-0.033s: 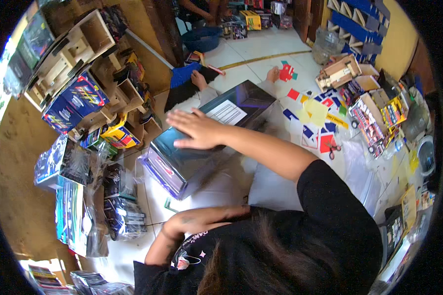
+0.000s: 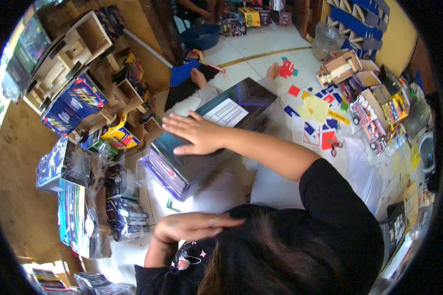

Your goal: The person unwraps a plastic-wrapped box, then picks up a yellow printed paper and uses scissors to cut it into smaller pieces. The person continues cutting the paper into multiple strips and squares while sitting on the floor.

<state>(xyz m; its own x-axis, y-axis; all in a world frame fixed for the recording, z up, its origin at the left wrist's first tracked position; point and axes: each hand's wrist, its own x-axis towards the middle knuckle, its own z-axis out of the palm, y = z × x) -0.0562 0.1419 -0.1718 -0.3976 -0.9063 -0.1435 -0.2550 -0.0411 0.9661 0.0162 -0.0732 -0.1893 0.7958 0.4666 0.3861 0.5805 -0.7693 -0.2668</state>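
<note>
A long dark box with teal and purple tones lies across my lap, tilted from lower left to upper right. Loose clear plastic clings about its near end. A white label sits on its top face. My right hand rests on that top, palm down, fingers stretched out, left of the label. In front of my chest is my left hand, off the box, fingers straight and holding nothing. A small green-edged piece lies on the floor between the left hand and the box.
Wooden toy trucks and printed boxes pile up at left, above plastic-wrapped packs. To the right lie coloured paper cutouts, scissors and a toy truck. A blue-and-black broom lies ahead; another person sits beyond.
My left hand has come away from beside my body, and its straight fingers now show in front of my chest. My right hand stays on the box, shifted slightly left.
</note>
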